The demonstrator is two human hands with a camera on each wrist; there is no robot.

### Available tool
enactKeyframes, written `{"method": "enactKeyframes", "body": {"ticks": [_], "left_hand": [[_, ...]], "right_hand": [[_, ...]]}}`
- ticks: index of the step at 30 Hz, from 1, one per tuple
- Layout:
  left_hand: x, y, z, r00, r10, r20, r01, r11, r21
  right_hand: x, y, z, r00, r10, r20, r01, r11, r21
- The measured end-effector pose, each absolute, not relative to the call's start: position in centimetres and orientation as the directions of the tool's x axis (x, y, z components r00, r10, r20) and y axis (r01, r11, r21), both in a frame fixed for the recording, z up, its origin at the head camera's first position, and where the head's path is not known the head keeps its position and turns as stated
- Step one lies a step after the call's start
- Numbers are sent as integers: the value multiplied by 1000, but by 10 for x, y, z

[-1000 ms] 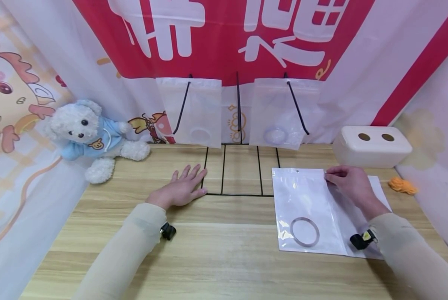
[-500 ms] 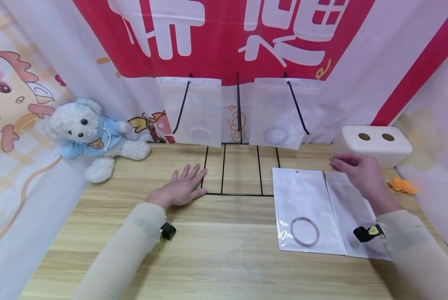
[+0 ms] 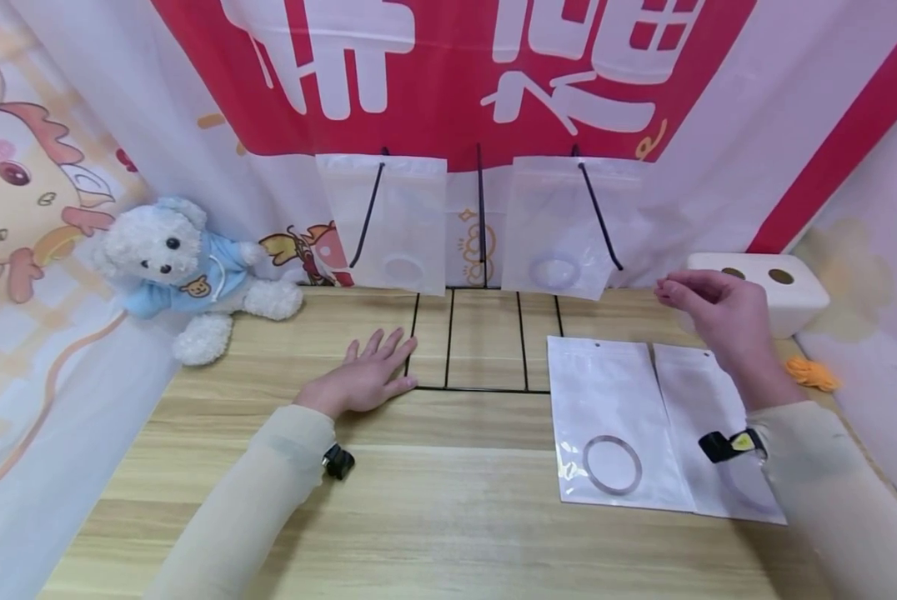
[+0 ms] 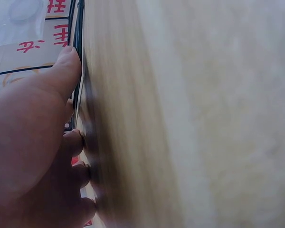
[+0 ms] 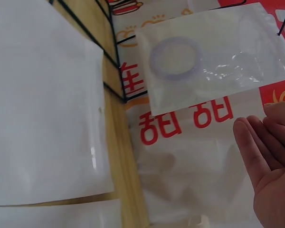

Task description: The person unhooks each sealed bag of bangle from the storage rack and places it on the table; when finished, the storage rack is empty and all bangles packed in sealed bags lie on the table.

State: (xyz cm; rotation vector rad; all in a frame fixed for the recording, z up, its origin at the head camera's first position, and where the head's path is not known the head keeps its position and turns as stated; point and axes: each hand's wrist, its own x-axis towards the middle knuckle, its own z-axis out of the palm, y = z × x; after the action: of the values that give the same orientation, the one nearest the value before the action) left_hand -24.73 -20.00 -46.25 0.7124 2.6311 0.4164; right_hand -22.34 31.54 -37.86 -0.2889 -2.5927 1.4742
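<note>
My left hand (image 3: pixel 366 375) lies with spread fingers on the table at the left side of the black wire rack's base (image 3: pixel 486 389). In the air above the bags on the right, my right hand (image 3: pixel 726 312) has bent fingers; the right wrist view shows nothing between them. Below it, a white zip bag (image 3: pixel 598 383) with a ring (image 3: pixel 612 465) inside lies flat, next to a second white bag (image 3: pixel 692 400) partly covered by the forearm. Two more bags hang from the rack's hooks, a left bag (image 3: pixel 388 217) and a right bag (image 3: pixel 557 221), each showing a ring.
A white box (image 3: pixel 797 287) with two round holes stands behind my right hand. Beside it is a small orange bundle (image 3: pixel 812 373). A plush bear (image 3: pixel 186 271) in a blue hoodie sits at the back left. The rack's middle hook (image 3: pixel 482 208) carries no bag.
My right hand has left the top edge of the flat bags and risen toward the back, now in front of the white box. The left hand stays in place.
</note>
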Motion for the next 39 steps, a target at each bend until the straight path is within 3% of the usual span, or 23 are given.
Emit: {"method": "enactKeyframes", "body": {"ticks": [8, 16, 26, 33, 39], "left_hand": [[-251, -200, -465, -792, 544, -278, 416, 813, 408], [-248, -197, -453, -799, 521, -301, 433, 845, 315], [-246, -199, -458, -801, 527, -284, 423, 833, 356], [-245, -201, -462, -793, 544, -275, 412, 811, 415], [-250, -203, -472, -798, 534, -279, 409, 820, 400]], "right_hand": [[-227, 313, -363, -964, 253, 84, 34, 432, -901], [-237, 307, -344, -960, 254, 114, -10, 377, -926], [-255, 295, -323, -954, 269, 132, -17, 394, -919], [-268, 285, -315, -941, 288, 178, -64, 366, -928], [-277, 277, -307, -930, 301, 210, -114, 307, -945]]}}
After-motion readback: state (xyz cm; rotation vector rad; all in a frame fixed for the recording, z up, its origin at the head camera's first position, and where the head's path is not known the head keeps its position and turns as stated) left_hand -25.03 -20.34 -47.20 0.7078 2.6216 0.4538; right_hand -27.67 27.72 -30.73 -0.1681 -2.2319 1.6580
